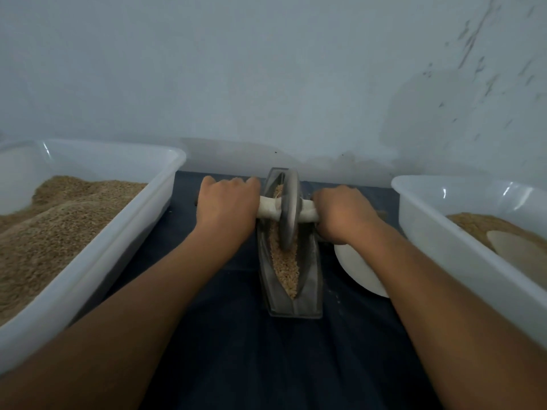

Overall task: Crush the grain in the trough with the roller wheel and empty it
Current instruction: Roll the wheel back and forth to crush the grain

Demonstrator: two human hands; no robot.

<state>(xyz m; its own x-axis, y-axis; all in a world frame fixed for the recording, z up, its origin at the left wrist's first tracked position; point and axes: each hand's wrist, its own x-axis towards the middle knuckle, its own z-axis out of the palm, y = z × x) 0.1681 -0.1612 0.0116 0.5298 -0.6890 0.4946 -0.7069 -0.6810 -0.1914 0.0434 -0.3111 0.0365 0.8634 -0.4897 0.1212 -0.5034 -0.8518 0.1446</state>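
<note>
A narrow metal trough [310, 291] lies lengthwise on the dark cloth in the middle, its groove filled with tan grain [285, 270]. A grey roller wheel [288, 210] stands upright in the groove toward the far end, on a pale axle handle [268, 209] that crosses the trough. My left hand [226, 204] grips the axle left of the wheel. My right hand [344, 213] grips it right of the wheel. Both fists hide the axle ends.
A big white tub [124, 229] heaped with grain sits at the left. Another white tub [461, 255] with grain stands at the right. A white bowl [359, 270] lies under my right forearm. A pale wall rises just behind the trough.
</note>
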